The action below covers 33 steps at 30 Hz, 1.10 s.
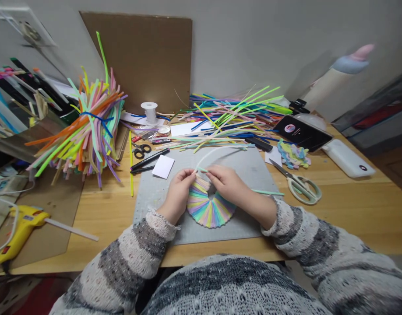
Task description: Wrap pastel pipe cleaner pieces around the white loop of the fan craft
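Note:
A round fan-like piece of pastel pipe cleaners [210, 213], striped in yellow, pink, purple and mint, hangs between my hands over the grey cutting mat [184, 236]. My left hand [181, 188] pinches its upper left edge, where a white strip [217, 150] arcs up and to the right. My right hand [225, 181] has its fingertips closed on a short mint-green pipe cleaner [203, 170] at the top of the round piece. Another mint pipe cleaner [269, 192] lies by my right wrist.
Large scissors [302, 186], a phone [302, 133] and a white case [348, 158] are at the right. Loose pipe cleaners [234, 116] lie behind the mat. A pipe-cleaner bundle [89, 131], small scissors [142, 151] and a yellow glue gun [20, 229] are leftward.

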Each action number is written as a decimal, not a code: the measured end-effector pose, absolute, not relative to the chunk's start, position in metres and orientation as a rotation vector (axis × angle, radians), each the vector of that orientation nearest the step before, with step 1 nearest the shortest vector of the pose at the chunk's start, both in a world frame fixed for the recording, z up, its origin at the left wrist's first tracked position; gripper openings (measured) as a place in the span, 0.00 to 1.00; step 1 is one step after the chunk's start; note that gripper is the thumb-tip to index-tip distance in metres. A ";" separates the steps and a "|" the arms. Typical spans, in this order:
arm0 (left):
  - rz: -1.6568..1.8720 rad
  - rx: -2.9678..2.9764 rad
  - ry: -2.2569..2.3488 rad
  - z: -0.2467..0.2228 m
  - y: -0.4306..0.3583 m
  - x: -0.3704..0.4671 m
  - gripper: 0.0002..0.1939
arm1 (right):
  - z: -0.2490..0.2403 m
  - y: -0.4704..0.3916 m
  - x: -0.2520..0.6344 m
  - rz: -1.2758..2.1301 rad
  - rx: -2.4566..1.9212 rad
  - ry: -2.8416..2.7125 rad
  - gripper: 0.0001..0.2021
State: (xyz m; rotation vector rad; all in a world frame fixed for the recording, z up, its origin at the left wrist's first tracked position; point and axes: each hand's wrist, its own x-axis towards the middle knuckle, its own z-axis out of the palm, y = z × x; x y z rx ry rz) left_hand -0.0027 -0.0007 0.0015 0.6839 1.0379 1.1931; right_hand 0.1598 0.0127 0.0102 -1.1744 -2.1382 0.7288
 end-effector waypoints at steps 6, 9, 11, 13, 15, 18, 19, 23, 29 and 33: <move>1.426 0.330 0.924 0.011 0.007 -0.009 0.11 | 0.008 0.013 0.167 0.890 -1.245 -1.832 0.15; 1.398 0.136 0.905 0.015 0.013 -0.014 0.14 | 0.007 0.016 0.169 0.931 -1.293 -1.764 0.15; 1.371 0.062 0.894 0.017 0.015 -0.016 0.14 | 0.007 0.017 0.169 0.924 -1.281 -1.789 0.15; 1.354 0.030 0.877 0.018 0.015 -0.016 0.14 | 0.006 0.016 0.168 0.902 -1.266 -1.828 0.15; 1.340 0.017 0.867 0.019 0.014 -0.016 0.14 | 0.007 0.016 0.168 0.892 -1.261 -1.858 0.15; 1.325 0.011 0.867 0.019 0.014 -0.016 0.14 | 0.007 0.015 0.168 0.884 -1.262 -1.897 0.15; 1.320 0.013 0.867 0.019 0.014 -0.016 0.14 | 0.007 0.015 0.168 0.879 -1.262 -1.910 0.15; 1.312 0.026 0.862 0.017 0.015 -0.018 0.14 | 0.005 0.015 0.169 0.862 -1.270 -1.956 0.15; 1.323 0.374 0.980 0.012 0.014 -0.018 0.07 | 0.002 0.015 0.169 0.861 -1.256 -1.965 0.14; 1.221 1.317 1.489 0.008 0.011 -0.019 0.09 | 0.003 0.015 0.166 0.838 -1.202 -2.019 0.13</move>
